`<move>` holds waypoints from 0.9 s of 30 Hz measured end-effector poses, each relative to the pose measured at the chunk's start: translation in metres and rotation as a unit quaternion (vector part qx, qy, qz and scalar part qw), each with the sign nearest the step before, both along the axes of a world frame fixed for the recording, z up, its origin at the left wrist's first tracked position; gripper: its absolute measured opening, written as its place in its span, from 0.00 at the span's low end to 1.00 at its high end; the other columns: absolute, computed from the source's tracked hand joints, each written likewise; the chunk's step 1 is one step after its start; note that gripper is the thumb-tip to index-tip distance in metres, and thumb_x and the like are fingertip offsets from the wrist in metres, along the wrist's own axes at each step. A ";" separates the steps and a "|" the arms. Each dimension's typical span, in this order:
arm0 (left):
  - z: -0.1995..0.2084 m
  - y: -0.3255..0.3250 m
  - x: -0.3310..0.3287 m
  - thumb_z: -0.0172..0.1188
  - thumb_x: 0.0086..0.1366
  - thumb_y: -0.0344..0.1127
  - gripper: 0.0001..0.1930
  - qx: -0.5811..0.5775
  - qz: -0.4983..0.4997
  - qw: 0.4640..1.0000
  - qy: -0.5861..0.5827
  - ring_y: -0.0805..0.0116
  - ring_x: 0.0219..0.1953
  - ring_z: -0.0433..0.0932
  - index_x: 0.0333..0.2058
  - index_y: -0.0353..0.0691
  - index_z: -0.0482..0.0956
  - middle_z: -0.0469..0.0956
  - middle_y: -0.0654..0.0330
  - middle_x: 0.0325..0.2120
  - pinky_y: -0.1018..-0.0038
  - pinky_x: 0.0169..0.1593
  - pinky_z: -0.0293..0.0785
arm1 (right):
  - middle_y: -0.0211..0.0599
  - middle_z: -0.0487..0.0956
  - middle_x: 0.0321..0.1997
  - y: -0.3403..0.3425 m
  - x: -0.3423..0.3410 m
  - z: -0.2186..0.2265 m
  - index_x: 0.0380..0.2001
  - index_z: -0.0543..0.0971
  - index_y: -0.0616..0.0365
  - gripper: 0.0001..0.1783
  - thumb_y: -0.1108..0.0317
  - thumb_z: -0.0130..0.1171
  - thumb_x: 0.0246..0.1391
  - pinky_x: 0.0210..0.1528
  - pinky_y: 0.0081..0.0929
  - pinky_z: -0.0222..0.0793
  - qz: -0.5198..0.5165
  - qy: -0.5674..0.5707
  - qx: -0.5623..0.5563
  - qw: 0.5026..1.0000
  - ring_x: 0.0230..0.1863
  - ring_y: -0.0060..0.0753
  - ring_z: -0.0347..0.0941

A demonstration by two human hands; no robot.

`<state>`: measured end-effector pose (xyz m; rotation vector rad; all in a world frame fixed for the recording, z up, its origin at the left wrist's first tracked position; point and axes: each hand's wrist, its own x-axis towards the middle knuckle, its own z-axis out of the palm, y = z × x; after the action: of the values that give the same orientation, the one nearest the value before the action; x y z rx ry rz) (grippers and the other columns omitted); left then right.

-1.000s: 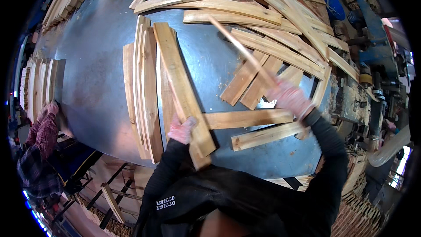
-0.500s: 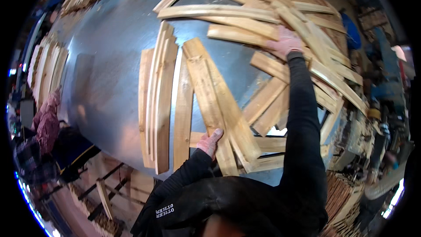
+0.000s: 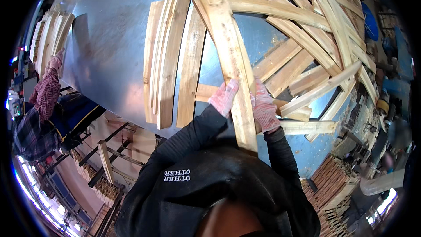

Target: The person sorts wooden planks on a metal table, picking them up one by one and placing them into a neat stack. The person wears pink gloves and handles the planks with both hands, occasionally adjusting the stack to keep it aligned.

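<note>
Several long pale wooden boards lie gathered in front of me, the top board (image 3: 228, 39) reaching from near my chest toward the far side of the metal table. My left hand (image 3: 224, 98), in a pinkish work glove, is closed on the left edge of this bundle. On its right edge, my right hand (image 3: 265, 107), gloved alike, is closed around the boards as well; some of its fingers are hidden behind the wood. To the left of the bundle lie a single flat board (image 3: 191, 68) and a row of stacked boards (image 3: 169, 61).
A loose, criss-crossed heap of boards (image 3: 324, 26) covers the table's right side. At the far left, a co-worker's gloved hand (image 3: 55, 61) is beside an upright-looking stack of boards (image 3: 55, 39). The blue-grey metal table (image 3: 109, 52) ends near my waist. Stacked wood (image 3: 331, 184) stands lower right.
My right hand has come back from the heap at the far right to the bundle beside my left hand. The view has shifted, and the bundled boards are more closely lined up.
</note>
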<state>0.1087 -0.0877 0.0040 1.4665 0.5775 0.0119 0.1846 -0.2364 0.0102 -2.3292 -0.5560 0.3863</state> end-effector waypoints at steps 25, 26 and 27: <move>0.110 0.342 -0.086 0.73 0.49 0.39 0.53 0.527 0.174 0.803 0.217 0.47 0.55 0.75 0.68 0.43 0.47 0.73 0.42 0.55 0.62 0.58 0.70 | 0.62 0.58 0.67 -0.075 0.056 0.020 0.64 0.57 0.55 0.51 0.52 0.71 0.40 0.65 0.54 0.58 -0.355 -0.101 -0.235 0.899 0.68 0.65 0.53; 0.111 0.351 -0.090 0.72 0.49 0.41 0.52 0.513 0.172 0.783 0.305 0.47 0.55 0.75 0.68 0.45 0.48 0.73 0.42 0.55 0.61 0.58 0.70 | 0.60 0.58 0.67 -0.084 0.060 0.009 0.64 0.58 0.52 0.48 0.53 0.70 0.41 0.65 0.55 0.57 -0.368 -0.077 -0.236 0.896 0.68 0.64 0.54; 0.113 0.359 -0.092 0.71 0.49 0.43 0.51 0.495 0.168 0.758 0.390 0.47 0.55 0.75 0.68 0.48 0.48 0.73 0.43 0.55 0.60 0.58 0.70 | 0.59 0.56 0.70 -0.083 0.060 0.015 0.66 0.57 0.55 0.48 0.56 0.66 0.44 0.66 0.52 0.58 -0.356 -0.031 -0.217 0.908 0.68 0.62 0.56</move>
<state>0.0169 0.2712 0.1167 2.3790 1.7099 -0.0193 0.2445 -0.3190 0.0248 -2.7680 0.4173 0.0838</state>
